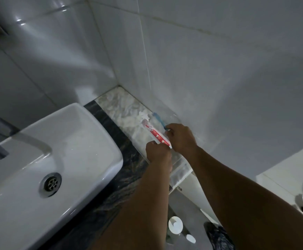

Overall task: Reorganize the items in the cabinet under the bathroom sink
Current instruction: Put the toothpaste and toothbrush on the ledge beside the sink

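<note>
Both arms are reaching out toward 12 o'clock over the counter. The left hand is curling its fingers round the near end of 1 red toothpaste tube. The right hand, at 2 o'clock from the left, is pinching 1 blue toothbrush w/ bent fingers. Tube & brush are lying side by side on the pale marble strip by the wall. 1 white sink is sitting at 9 o'clock.
</note>
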